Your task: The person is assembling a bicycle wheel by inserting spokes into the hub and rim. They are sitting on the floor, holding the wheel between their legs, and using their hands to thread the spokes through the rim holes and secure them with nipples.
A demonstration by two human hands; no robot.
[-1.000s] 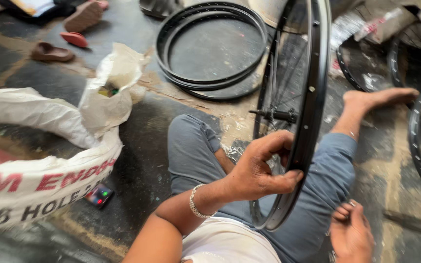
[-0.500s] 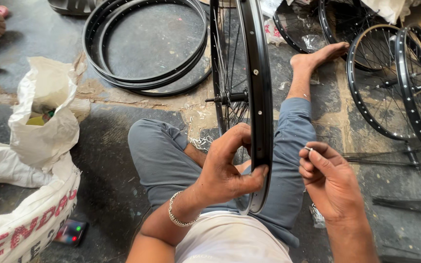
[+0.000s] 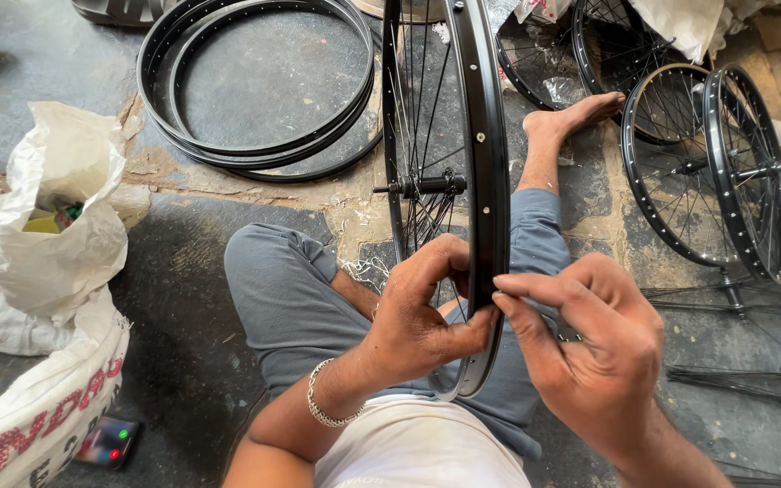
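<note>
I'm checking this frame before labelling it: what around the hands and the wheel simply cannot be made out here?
- Head view: what the right hand pinches against the black wheel rim; its fingertips cover it, too small to tell.
- Rim's top, cut off by the upper edge.
- Rim's lower inner side and the spokes there, hidden behind the left hand.
- Contents of the white plastic bag, mostly hidden by its folds.
- Phone screen, too small.

Bare black rims [image 3: 255,99] lie stacked on the floor, white sacks [image 3: 56,226] (one open) left, spoked wheels [image 3: 707,172] right.
</note>
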